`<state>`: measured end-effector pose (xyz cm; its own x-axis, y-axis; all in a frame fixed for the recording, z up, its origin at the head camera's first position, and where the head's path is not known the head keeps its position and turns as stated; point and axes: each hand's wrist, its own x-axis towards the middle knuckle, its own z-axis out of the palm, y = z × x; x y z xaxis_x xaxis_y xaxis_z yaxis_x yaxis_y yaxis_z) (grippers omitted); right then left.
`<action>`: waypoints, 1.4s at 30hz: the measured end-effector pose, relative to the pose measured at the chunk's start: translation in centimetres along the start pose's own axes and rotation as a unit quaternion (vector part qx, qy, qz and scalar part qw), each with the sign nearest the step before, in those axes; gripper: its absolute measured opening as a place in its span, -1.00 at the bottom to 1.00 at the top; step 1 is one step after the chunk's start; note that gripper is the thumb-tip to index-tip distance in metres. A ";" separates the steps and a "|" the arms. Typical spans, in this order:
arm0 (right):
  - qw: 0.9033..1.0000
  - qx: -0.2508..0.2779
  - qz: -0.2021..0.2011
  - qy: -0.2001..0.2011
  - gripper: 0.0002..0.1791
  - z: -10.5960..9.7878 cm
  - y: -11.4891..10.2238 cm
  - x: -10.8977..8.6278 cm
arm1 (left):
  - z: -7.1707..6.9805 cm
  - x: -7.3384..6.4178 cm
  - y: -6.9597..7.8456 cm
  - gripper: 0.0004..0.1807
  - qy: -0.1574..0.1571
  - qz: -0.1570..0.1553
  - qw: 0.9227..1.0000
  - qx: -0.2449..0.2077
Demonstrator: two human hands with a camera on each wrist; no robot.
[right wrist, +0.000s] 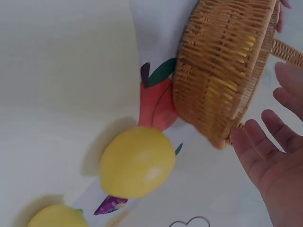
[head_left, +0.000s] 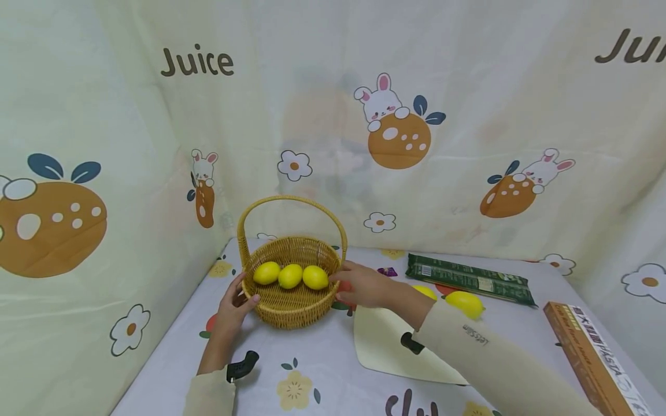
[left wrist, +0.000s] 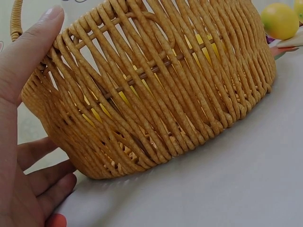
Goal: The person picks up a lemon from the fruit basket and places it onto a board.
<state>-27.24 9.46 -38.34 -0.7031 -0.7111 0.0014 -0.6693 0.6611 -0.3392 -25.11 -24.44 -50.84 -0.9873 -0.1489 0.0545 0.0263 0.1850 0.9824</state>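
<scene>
A wicker basket (head_left: 291,315) with a tall arched handle (head_left: 291,198) stands toward the back left of the table, with three yellow lemons (head_left: 290,276) in a row inside. My left hand (head_left: 234,309) holds its left side, thumb up at the rim and fingers around the lower wall, as the left wrist view shows. On the opposite side is my right hand (head_left: 364,284), its fingertips at the rim by the handle's base. Those fingers (right wrist: 272,146) look loosely extended in the right wrist view. Two more lemons (head_left: 465,303) lie to the right, one partly hidden behind my right arm.
A cream board (head_left: 385,346) lies under my right forearm. Behind the loose lemons is a long green packet (head_left: 468,278). An orange and white pasta box (head_left: 593,358) sits at the right edge. A small purple wrapper (head_left: 387,271) lies near the back. Printed curtains (head_left: 333,115) enclose the table.
</scene>
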 end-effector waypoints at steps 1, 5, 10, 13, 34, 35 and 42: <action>1.000 -0.005 -0.004 0.002 -0.58 0.0 -0.1 0.1 | 0.0 0.0 0.0 -0.13 0.002 0.001 1.000 0.001; 1.000 -0.019 -0.010 0.010 -0.57 0.1 -0.5 0.7 | 0.2 -0.1 0.1 -0.15 0.006 0.004 1.000 0.000; 1.000 -0.011 0.002 0.010 -0.54 0.8 -0.6 1.7 | 0.1 -0.1 0.2 -0.15 0.004 0.002 1.000 -0.001; 1.000 -0.007 0.016 0.013 -0.52 1.2 -0.6 2.3 | 0.1 -0.2 0.2 -0.15 0.002 0.001 1.000 -0.001; 0.994 0.001 0.110 0.023 -0.33 4.8 -1.8 5.9 | 0.1 0.1 0.1 -0.16 0.009 0.002 1.000 0.009; 0.993 -0.004 0.117 0.023 -0.32 4.9 -2.0 6.1 | 0.1 0.2 0.1 -0.15 0.008 0.003 1.000 0.011; 0.985 -0.062 0.158 0.027 -0.29 5.4 -2.9 7.1 | 0.0 0.0 -0.1 -0.16 0.003 0.007 1.000 0.012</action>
<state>-29.01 1.17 -42.44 -0.8905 -0.4538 -0.0344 -0.4371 0.8739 -0.2126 -25.14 -24.49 -50.95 -0.9860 -0.1516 0.0700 0.0371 0.2095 0.9771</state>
